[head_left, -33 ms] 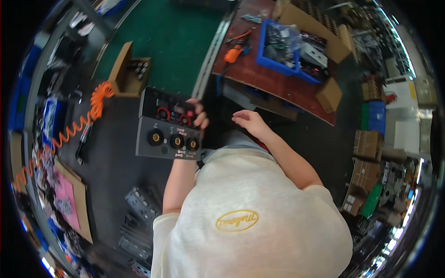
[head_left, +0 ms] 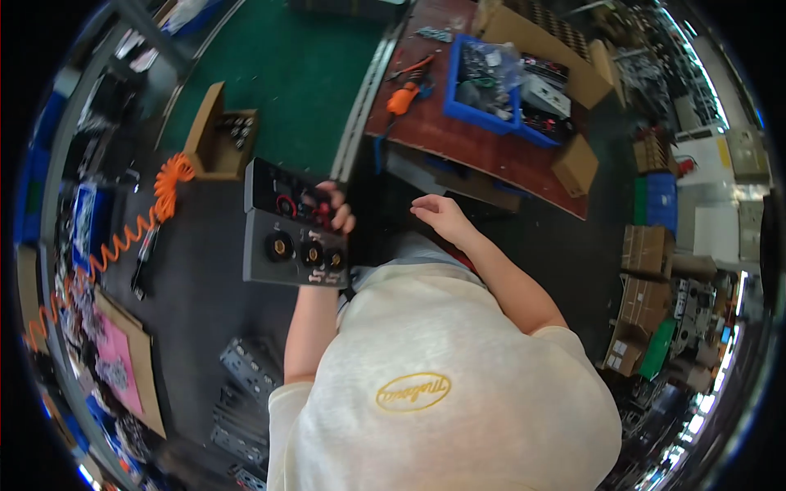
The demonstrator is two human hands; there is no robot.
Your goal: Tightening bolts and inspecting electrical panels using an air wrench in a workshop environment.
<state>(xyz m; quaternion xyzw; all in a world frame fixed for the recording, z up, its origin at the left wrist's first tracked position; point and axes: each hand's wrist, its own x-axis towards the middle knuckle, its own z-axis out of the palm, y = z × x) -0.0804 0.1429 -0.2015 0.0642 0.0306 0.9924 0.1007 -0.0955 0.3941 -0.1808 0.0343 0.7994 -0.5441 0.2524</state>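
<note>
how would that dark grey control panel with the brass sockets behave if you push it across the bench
The dark grey boxy control panel looks rigid, probably fairly heavy. It lies flat and wide, so it should slide rather than tip or roll. The left hand rests on its red knobs, which might snag or turn.

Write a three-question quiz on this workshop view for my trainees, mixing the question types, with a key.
1. True or false: the left hand rests on the dark grey control panel.
2. What does the right hand hold?
A. the orange-handled tool
B. nothing
C. a cardboard box
3. Fill in: the orange coiled hose lies to the panel's ____ in the picture.

Key
1. True; its fingers lie over the red parts at the panel's upper right.
2. B; the hand is open in the air, and the orange-handled tool lies on the brown bench.
3. Left.
</note>
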